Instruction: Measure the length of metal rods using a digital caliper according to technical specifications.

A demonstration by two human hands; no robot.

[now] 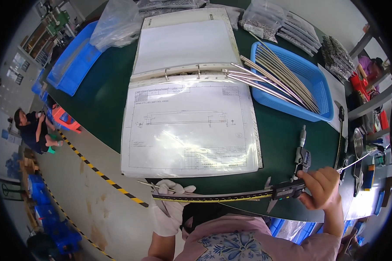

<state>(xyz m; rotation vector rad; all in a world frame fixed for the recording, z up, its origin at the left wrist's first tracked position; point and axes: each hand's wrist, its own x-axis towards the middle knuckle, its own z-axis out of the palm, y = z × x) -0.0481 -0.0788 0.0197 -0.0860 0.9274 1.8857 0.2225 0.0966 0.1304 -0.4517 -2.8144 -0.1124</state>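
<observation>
My right hand (320, 188), bare, grips the slider end of a long digital caliper (231, 197), which lies level across the front of the table. At the caliper's left end is my left hand (166, 215) in a white glove, its fingers closed around a thin metal rod (144, 182). The rod's tip pokes out left of the glove, and most of its length runs behind the caliper's beam. Whether the rod touches the jaws I cannot make out. Beyond my hands lies an open ring binder with a technical drawing (187, 130) in a clear sleeve.
A blue basket (322, 114) of several metal rods (287, 78) stands right of the binder. Near my right hand lies a digital micrometer (301, 150); another caliper (340, 126) is farther right. A blue tray (74, 61) and bagged parts (261, 24) sit at the back. Someone sits (32, 130) left.
</observation>
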